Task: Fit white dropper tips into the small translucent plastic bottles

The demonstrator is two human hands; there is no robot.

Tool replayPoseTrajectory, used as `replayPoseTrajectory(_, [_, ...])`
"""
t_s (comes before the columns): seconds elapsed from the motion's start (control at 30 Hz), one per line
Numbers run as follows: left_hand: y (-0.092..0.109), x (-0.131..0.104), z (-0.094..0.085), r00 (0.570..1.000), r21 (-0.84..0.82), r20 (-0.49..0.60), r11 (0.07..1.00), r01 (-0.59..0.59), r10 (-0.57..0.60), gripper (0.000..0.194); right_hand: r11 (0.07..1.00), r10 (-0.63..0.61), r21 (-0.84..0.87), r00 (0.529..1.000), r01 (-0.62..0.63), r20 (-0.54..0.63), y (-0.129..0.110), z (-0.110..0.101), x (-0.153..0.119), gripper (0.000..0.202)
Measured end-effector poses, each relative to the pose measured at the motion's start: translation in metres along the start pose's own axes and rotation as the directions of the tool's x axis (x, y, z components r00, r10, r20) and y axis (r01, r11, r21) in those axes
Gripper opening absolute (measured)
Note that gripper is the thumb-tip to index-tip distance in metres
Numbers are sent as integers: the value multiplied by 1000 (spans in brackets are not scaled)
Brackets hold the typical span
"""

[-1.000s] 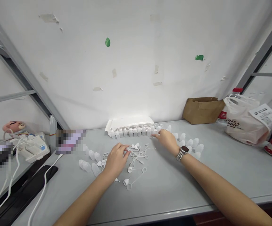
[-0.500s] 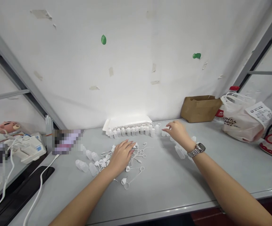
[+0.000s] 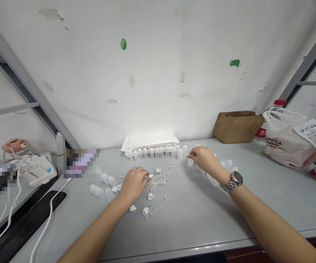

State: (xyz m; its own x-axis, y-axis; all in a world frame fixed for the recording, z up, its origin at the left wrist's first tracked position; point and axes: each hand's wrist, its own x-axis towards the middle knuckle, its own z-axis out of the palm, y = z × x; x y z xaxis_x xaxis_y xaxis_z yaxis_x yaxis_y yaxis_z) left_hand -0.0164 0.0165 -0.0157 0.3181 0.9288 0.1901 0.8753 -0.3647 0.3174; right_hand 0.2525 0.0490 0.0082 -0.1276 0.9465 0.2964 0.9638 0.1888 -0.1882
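Small bottles (image 3: 157, 152), translucent, stand in a row along the front of the white stack (image 3: 152, 140). Right of that stack you have a cardboard box (image 3: 238, 128), then a carrier bag (image 3: 286, 146) with a red-capped bottle (image 3: 280, 102) partly behind it. Left of the stack: a blurred-out device (image 3: 81, 163), further out a white power strip (image 3: 41, 171) and a pink toy (image 3: 15, 145). White caps with looped straps (image 3: 150, 196) are tangled in front of the stack; your left hand (image 3: 133, 182) hides some. That hand is half curled, thumb near forefinger, a white cap (image 3: 150, 176) at the tips; can't tell if it's gripped. Your right hand (image 3: 205, 160), front-right of the stack, has its fingertips drawn together at the top of one bottle (image 3: 190, 162); contact likely, grip can't be confirmed. Row sits beyond your left hand and left of your right. Loose bottles lie front-left (image 3: 99, 191) and front-right (image 3: 229, 163) of the stack, the latter partly covered by your right hand.
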Motion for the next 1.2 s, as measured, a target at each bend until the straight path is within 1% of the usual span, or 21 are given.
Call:
replayPoseTrajectory(0.1, [-3,-1,-9,996,-16,42,997,74,-74,27,992,-97,91,994,91,59,-20,-3,-12,20])
replayPoseTrajectory(0.17, [-7,-1,-14,992,-42,73,993,107,-104,30,977,-139,176,987,123,84,-31,-3,-17,19])
replayPoseTrajectory(0.2, [-10,-1,-16,990,-50,88,992,115,-110,31,968,-143,220,984,117,103,-34,-2,-19,17])
replayPoseTrajectory(0.27, [-14,0,-18,987,-53,110,991,123,-117,32,955,-118,289,978,65,172,-36,3,-22,15])
replayPoseTrajectory(0.37, [-17,0,-20,986,-49,120,991,126,-119,31,951,-86,308,960,-1,268,-31,14,-22,21])
replayPoseTrajectory(0.43, [-16,0,-21,987,-55,113,991,124,-117,31,953,-92,304,959,6,269,-28,20,-23,20])
replayPoseTrajectory(0.5, [-15,0,-22,987,-74,109,989,127,-118,31,945,-111,326,969,34,220,-30,24,-24,20])
replayPoseTrajectory(0.57, [-15,1,-24,986,-110,112,984,139,-127,32,919,-127,390,979,55,161,-34,23,-26,19])
replayPoseTrajectory(0.63, [-17,0,-24,984,-155,118,976,151,-133,34,881,-128,471,984,54,126,-40,20,-28,18])
replayPoseTrajectory(0.67, [-19,0,-23,984,-179,125,973,146,-124,34,860,-119,509,984,34,134,-43,18,-29,17])
replayPoseTrajectory(0.73, [-24,-1,-21,986,-217,140,969,119,-90,35,801,-104,598,976,-31,190,-49,15,-31,19])
replayPoseTrajectory(0.83, [-29,-2,-20,987,-247,157,967,68,-29,35,654,-109,736,942,-173,319,-55,14,-34,25])
replayPoseTrajectory(0.93, [-29,-2,-25,983,-242,182,968,63,-18,31,537,-114,793,907,-287,405,-60,18,-35,30])
replayPoseTrajectory(1.07, [-27,-2,-36,981,-257,185,961,98,-51,30,431,-144,843,898,-321,416,-64,22,-36,35])
replayPoseTrajectory(1.13, [-26,-3,-38,977,-238,209,967,86,-36,26,406,-160,853,894,-326,418,-64,25,-36,36])
replayPoseTrajectory(1.2, [-26,-4,-36,973,-195,230,978,67,-20,21,407,-168,853,892,-325,420,-64,27,-36,36])
